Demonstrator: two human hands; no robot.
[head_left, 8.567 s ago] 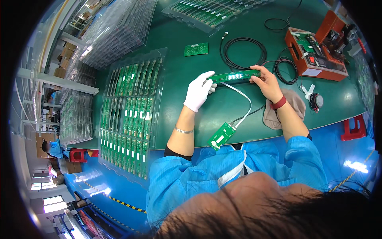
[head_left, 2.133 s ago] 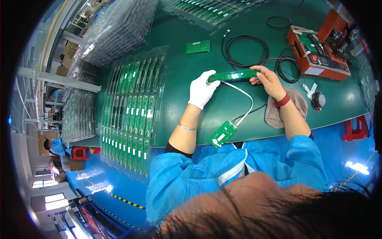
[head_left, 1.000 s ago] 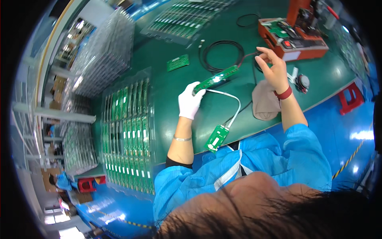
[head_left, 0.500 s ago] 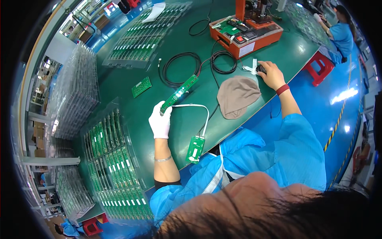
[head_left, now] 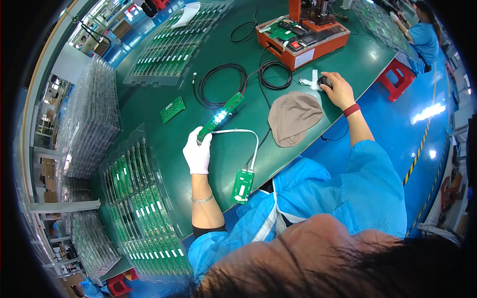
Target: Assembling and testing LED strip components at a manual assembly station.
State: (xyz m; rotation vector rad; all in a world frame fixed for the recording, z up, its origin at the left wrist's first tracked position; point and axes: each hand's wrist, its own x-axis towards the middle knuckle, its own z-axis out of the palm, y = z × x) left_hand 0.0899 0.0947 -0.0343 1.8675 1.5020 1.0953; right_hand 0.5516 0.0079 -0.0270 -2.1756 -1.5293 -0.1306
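While the gloved left hand pinches the near end of a green strip, thumb and fingers closed on it, the right hand curls, half closed, round a black speaker beside white tape. Lit at its middle, the strip slants over the table. A white lead runs from it to a board at the table's near edge. Between the 2 hands lies a brown cap.
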